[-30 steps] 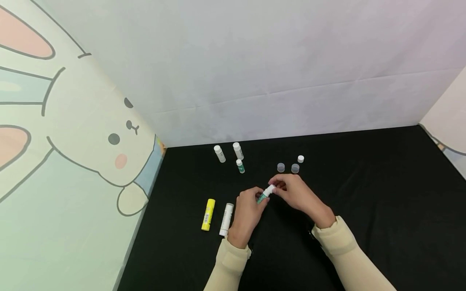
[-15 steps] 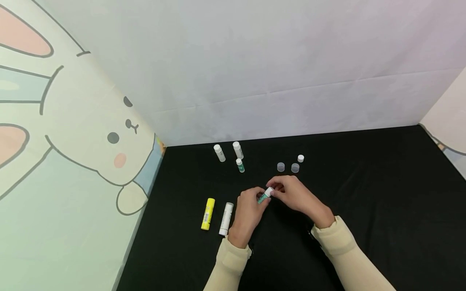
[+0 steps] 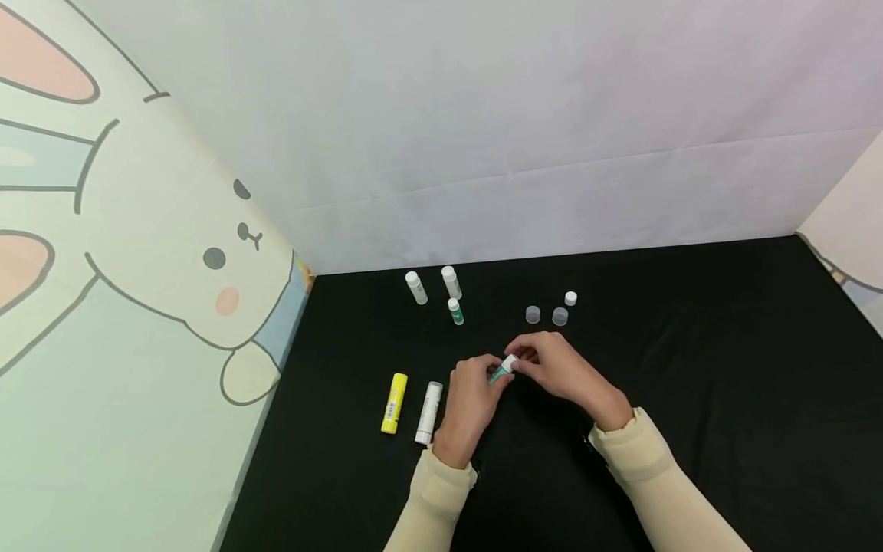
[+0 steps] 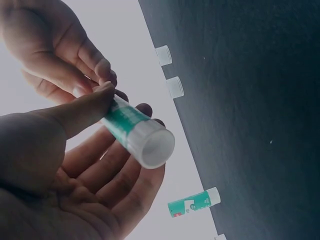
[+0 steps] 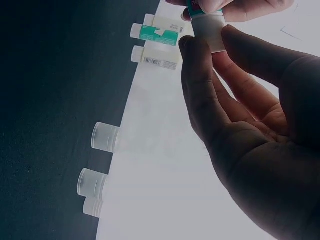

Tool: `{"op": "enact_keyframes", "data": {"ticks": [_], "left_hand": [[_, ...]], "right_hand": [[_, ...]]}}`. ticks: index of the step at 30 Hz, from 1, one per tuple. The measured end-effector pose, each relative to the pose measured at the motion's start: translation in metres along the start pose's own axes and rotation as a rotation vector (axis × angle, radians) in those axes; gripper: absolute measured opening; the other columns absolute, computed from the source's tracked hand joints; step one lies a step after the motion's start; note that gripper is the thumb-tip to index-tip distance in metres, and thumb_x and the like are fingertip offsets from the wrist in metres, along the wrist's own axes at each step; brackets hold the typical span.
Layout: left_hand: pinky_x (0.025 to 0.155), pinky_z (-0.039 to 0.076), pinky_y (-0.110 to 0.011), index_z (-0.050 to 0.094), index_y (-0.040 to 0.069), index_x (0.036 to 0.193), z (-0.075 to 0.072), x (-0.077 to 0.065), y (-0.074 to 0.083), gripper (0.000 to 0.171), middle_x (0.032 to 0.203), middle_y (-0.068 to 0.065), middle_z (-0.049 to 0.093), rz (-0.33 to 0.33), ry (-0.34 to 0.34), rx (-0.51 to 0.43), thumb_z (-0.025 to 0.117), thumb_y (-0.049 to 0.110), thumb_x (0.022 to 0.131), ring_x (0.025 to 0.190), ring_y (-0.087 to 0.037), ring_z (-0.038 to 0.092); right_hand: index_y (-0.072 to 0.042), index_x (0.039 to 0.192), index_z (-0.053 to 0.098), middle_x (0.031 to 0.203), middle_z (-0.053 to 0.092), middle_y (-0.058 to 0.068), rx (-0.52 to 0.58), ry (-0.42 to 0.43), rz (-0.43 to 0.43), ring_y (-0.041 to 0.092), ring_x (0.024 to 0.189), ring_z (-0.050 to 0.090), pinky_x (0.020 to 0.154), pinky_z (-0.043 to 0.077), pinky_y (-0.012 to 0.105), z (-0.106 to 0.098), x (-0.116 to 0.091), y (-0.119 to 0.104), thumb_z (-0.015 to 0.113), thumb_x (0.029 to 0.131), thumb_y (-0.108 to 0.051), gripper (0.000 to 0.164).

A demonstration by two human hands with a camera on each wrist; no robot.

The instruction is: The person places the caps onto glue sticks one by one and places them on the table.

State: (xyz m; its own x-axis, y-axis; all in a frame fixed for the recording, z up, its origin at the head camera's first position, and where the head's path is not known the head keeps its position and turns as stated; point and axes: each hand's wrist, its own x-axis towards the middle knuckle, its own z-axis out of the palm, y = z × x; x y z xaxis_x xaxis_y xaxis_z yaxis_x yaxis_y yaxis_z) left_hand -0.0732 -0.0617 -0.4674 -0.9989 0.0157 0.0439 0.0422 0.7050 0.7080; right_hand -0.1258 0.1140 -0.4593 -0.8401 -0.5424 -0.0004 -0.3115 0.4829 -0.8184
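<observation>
Between both hands is a small glue stick (image 3: pixel 500 373) with a green label, held tilted above the black table. My left hand (image 3: pixel 471 400) grips its green body with thumb and fingers; the left wrist view shows its clear, rounded base (image 4: pixel 156 146) pointing toward the camera. My right hand (image 3: pixel 560 369) pinches the white cap (image 5: pixel 210 31) at the other end between thumb and fingertips. The cap sits right against the green body. Beyond the hands, two translucent caps (image 3: pixel 533 315) and a small white cap (image 3: pixel 570 298) rest on the table.
Three glue sticks stand at the back left: one green (image 3: pixel 456 312) and two white (image 3: pixel 416 288). Left of my left hand are a yellow tube (image 3: pixel 394 404) and a longer white tube (image 3: pixel 428 413). A pale cloth wall (image 3: pixel 524 207) rises behind the table.
One second ago the white cap was tilted and stood farther out from the green body. My right hand has since moved slightly left with it, and it now sits against the body.
</observation>
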Motion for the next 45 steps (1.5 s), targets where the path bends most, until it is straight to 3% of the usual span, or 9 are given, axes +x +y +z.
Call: {"op": "enact_keyframes", "data": {"ticks": [19,26,31,37,45], "left_hand": [[0.053,0.043,-0.020,0.083,0.007,0.091,0.0014,-0.0018,0.0018,0.006,0.079,-0.002,0.077,0.052,0.049,0.082,0.085,0.012,0.090,0.060,-0.003,0.057],[0.052,0.041,-0.019,0.083,0.007,0.091,0.0012,-0.0019,0.0040,0.006,0.078,-0.002,0.076,0.037,0.052,0.079,0.086,0.011,0.089,0.058,-0.001,0.054],[0.054,0.046,-0.018,0.083,0.007,0.092,0.0023,-0.0030,0.0060,0.006,0.083,-0.003,0.078,0.022,0.055,0.055,0.086,0.010,0.089,0.063,-0.003,0.062],[0.060,0.052,-0.021,0.083,0.007,0.092,0.0042,-0.0045,0.0077,0.006,0.085,-0.004,0.079,0.027,0.074,0.053,0.086,0.010,0.088,0.073,-0.013,0.072],[0.063,0.056,-0.023,0.083,0.005,0.094,0.0057,-0.0060,0.0075,0.009,0.088,-0.006,0.080,0.050,0.081,0.057,0.086,0.008,0.087,0.079,-0.017,0.075]], "right_hand": [[0.003,0.109,0.078,0.096,0.077,0.005,-0.006,0.043,-0.023,0.011,0.081,0.070,0.074,0.060,0.033,0.0053,-0.0017,-0.0058,0.072,0.097,0.003,0.013],[0.004,0.109,0.078,0.094,0.077,0.005,-0.008,0.047,-0.029,0.011,0.080,0.070,0.073,0.060,0.032,0.0056,-0.0012,-0.0067,0.073,0.097,0.002,0.013],[0.004,0.108,0.078,0.093,0.077,0.005,-0.006,0.050,-0.027,0.011,0.080,0.070,0.073,0.060,0.032,0.0050,-0.0018,-0.0081,0.073,0.096,0.004,0.013],[0.004,0.107,0.078,0.093,0.077,0.006,-0.013,0.052,-0.018,0.011,0.079,0.070,0.073,0.060,0.033,0.0039,-0.0021,-0.0090,0.073,0.096,0.003,0.012],[0.002,0.105,0.079,0.093,0.077,0.006,-0.012,0.045,0.010,0.011,0.079,0.070,0.072,0.060,0.034,0.0035,-0.0019,-0.0098,0.074,0.096,0.002,0.010]]}}
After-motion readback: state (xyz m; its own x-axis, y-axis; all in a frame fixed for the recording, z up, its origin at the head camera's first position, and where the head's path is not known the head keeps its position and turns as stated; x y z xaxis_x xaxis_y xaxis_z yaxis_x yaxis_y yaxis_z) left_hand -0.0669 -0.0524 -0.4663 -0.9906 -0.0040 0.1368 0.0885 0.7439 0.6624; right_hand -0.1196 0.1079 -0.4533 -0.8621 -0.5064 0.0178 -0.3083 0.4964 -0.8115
